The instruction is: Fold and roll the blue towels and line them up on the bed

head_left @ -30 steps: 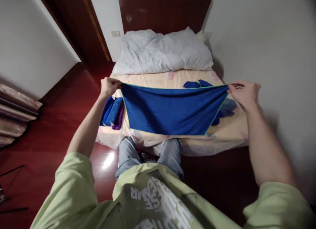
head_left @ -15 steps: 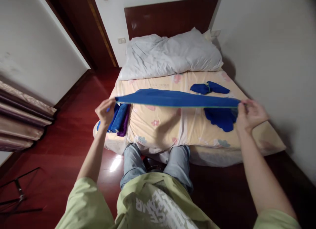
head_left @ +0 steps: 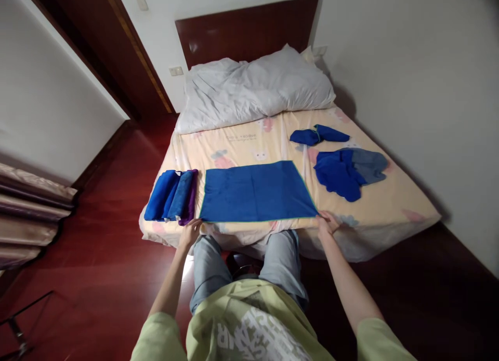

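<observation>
A blue cloth (head_left: 257, 192) with a thin green edge lies spread nearly flat on the bed (head_left: 249, 148). My left hand (head_left: 191, 231) pinches its near left corner at the bed's front edge. At the near right corner, my right hand (head_left: 326, 223) is closed on the same cloth. Left of the cloth, rolled blue cloths (head_left: 166, 195) lie beside a purple one (head_left: 191, 197). To the right rest a crumpled blue cloth (head_left: 339, 171) with a grey-blue part and, farther back, a twisted blue cloth (head_left: 319, 135).
A white pillow or quilt (head_left: 257, 85) lies against the dark wooden headboard (head_left: 249, 31). Striped curtains (head_left: 31, 210) hang at the left. A black metal stand (head_left: 17, 330) is on the red floor at the lower left.
The blue cloth, stretched in the air before, now lies spread on the bed. Both my hands have come down toward me and closer together, still holding its near corners.
</observation>
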Available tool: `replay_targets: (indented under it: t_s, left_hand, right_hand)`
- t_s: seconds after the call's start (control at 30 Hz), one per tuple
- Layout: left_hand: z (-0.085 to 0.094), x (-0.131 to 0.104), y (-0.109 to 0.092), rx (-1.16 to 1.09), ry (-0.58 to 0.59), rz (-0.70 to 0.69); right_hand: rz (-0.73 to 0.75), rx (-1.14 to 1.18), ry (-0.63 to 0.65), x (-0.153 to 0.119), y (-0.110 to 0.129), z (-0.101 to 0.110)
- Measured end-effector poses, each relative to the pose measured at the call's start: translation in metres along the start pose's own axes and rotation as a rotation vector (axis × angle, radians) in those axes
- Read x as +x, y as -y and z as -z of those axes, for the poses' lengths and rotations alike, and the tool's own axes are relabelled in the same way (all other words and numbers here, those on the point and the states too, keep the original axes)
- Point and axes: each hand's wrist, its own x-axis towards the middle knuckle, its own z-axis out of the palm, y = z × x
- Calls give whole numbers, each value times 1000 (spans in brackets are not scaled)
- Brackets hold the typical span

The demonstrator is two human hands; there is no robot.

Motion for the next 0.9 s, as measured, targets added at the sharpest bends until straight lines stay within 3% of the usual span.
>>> replay_targets:
  t_s: [0.4, 0.7, 0.9]
  left_hand:
    - [-15, -24, 11, 98, 84, -33]
    - [-24, -20, -11, 196, -82, 48]
    - [-49, -12, -43, 283, 185, -184]
  right_hand:
    - [75, -67, -48, -2, -17, 14]
    - [36, -73, -175, 3, -28, 3]
    - [-7, -25, -103, -2, -33, 8]
